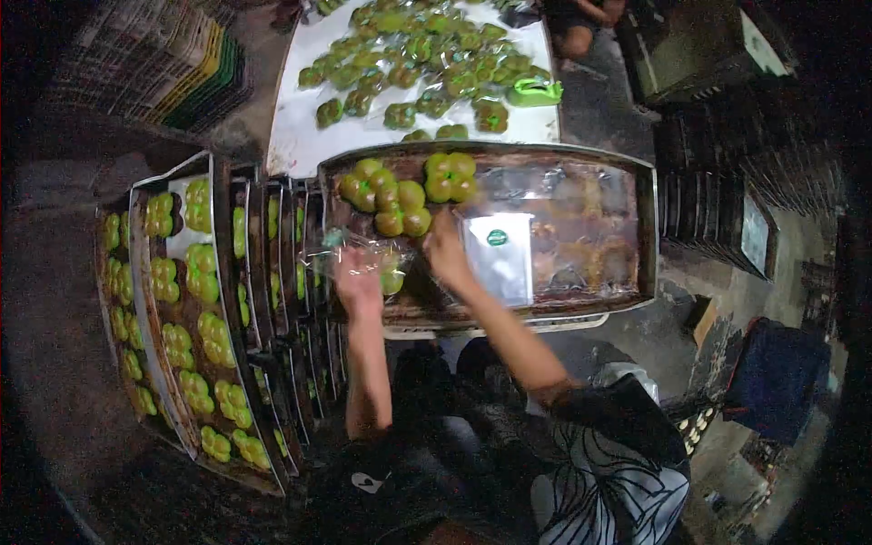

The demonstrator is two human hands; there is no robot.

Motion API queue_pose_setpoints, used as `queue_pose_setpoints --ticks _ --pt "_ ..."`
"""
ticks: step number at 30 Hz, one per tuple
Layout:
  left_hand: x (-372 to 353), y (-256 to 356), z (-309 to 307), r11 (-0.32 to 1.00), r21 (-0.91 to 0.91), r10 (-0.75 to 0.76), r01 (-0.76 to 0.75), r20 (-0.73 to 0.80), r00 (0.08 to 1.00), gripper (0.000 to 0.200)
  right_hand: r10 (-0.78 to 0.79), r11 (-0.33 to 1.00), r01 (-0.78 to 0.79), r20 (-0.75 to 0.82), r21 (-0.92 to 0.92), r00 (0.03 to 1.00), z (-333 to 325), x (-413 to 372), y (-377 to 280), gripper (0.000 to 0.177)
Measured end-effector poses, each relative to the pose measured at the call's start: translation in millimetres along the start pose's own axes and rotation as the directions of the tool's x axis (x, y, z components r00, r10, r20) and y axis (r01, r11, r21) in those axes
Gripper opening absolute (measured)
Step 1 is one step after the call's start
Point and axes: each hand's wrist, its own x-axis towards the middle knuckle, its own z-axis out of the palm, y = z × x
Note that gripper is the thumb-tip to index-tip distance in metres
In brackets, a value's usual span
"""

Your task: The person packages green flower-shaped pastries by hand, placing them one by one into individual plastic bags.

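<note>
Bare left grip point(357, 277), bare right grip point(445, 250), black short sleeve point(618, 445) with white leaf-line print.

I have a crumpled clear plastic bag point(350, 252) over the near edge of the tray point(650, 227), one green pepper point(392, 282) inside it; loose green peppers point(392, 195) heaped just beyond.

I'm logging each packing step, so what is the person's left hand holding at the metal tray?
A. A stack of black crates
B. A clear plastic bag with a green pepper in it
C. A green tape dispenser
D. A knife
B: the left hand grips a clear plastic bag with a green pepper showing through it, at the near side of the metal tray.
</note>
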Motion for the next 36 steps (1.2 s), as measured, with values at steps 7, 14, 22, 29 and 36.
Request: queue_pose_setpoints --ticks 7,14,22,29,36 --pt "-18 78 31 0.856 -0.517 0.041 -0.001 0.065 0.997 0.057 0.221 0.924 -0.181 0.086 -0.336 0.972 -13 101 18 0.054" --pt "-40 52 67 0.908 -0.400 0.263 -0.125 0.311 0.913 0.061 -0.549 0.826 0.560 0.133 -0.061 0.825 -104 31 -153 0.046" --pt "-90 25 103 0.936 0.177 0.201 -0.303 0.437 0.877 0.066 -0.337 0.939 0.325 -0.104 -0.116 0.936 -129 9 -141 0.067" --pt "-132 -3 111 0.960 0.001 -0.276 0.280 0.168 0.946 0.041 0.008 1.000 -0.009 0.032 0.023 0.999 -127 7 -147 0.080" --pt "-136 -56 47 0.810 0.510 -0.368 0.290 0.057 0.928 0.050 0.284 0.958 -0.280 0.382 -0.068 0.879 -114 10 -44 0.022"
